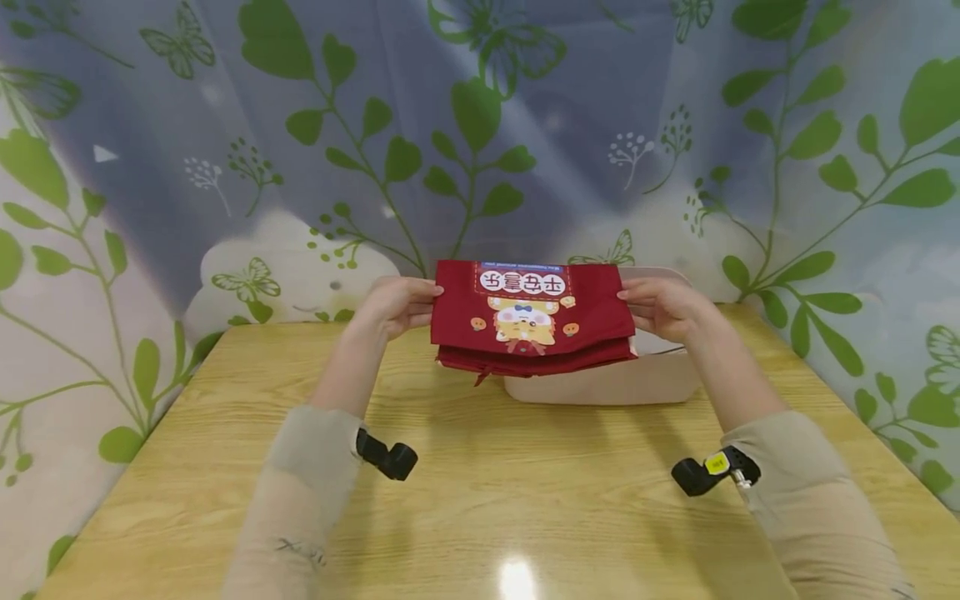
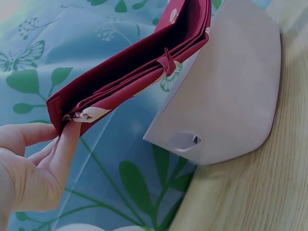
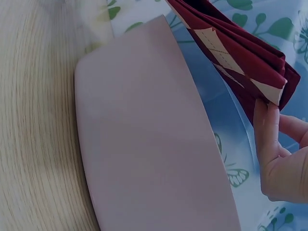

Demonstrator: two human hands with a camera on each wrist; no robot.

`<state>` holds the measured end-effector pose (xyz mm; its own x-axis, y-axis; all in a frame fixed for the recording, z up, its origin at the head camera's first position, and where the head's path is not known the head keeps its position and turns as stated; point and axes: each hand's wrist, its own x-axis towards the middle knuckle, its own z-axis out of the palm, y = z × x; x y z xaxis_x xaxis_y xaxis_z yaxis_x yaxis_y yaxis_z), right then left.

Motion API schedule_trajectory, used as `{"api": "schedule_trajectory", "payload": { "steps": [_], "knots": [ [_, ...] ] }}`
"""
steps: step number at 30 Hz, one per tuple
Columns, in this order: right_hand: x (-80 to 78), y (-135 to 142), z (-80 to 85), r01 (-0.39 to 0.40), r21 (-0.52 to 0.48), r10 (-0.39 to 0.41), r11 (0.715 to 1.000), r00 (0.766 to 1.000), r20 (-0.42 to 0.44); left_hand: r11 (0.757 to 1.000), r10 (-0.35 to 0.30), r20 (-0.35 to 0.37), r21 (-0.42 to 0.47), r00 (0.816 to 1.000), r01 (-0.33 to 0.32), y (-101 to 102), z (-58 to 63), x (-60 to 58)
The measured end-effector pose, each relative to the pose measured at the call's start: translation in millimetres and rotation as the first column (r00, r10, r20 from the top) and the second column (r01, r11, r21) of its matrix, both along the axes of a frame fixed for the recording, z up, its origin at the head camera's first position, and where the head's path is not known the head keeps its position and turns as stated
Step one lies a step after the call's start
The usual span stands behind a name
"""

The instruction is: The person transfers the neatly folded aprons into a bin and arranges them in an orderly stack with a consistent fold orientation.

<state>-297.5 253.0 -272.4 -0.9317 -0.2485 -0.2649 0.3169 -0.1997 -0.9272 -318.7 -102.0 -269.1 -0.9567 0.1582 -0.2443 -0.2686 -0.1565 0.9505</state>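
Observation:
Both hands hold up a folded red cloth (image 1: pixel 592 308), printed with a cartoon animal and a white-lettered label that appears upside down in the head view. My left hand (image 1: pixel 401 304) pinches its left end, and my right hand (image 1: pixel 663 307) pinches the right end. Several layers and a small knotted strip (image 2: pixel 167 62) show along its lower edge in the left wrist view. Checked fabric (image 3: pixel 224 57) appears on the underside in the right wrist view. Behind and below the cloth stands a pale pinkish box (image 1: pixel 600 387), partly covered by the cloth and my right hand.
The box has an oval handle hole (image 2: pixel 185 140) in one end and rests on a wood-grain table (image 1: pixel 480 483). A leaf-and-butterfly patterned curtain (image 1: pixel 570 158) hangs behind the table and along its sides.

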Motion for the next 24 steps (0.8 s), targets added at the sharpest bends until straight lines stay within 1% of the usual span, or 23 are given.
{"api": "schedule_trajectory", "payload": {
  "steps": [3,8,12,17,21,24],
  "knots": [
    [-1.0,7,-0.5,-0.001,0.000,0.001,1.000,1.000,0.007,1.000,-0.026,0.003,-0.014,1.000,0.026,6,-0.8,-3.1],
    [-4.0,18,-0.2,-0.011,0.048,0.011,0.999,1.000,-0.011,0.999,-0.044,-0.005,-0.026,0.999,0.044,19,-0.9,-7.1],
    [-7.0,24,0.3,0.004,0.082,-0.003,0.997,1.000,-0.005,0.999,-0.035,-0.010,-0.019,0.999,0.035,28,-1.0,-9.9],
    [-9.7,29,-1.0,0.037,0.093,-0.038,0.995,0.999,0.015,0.999,-0.011,-0.015,-0.040,1.000,0.011,38,-2.4,-14.0],
    [-13.5,34,-1.3,0.027,0.112,-0.028,0.993,1.000,0.012,0.999,0.008,-0.011,-0.036,1.000,-0.008,45,-3.0,-18.7],
    [-17.3,37,0.8,0.017,0.148,-0.017,0.989,1.000,-0.004,1.000,0.007,-0.013,-0.025,1.000,-0.008,49,-1.7,-22.0]
  ]
}}
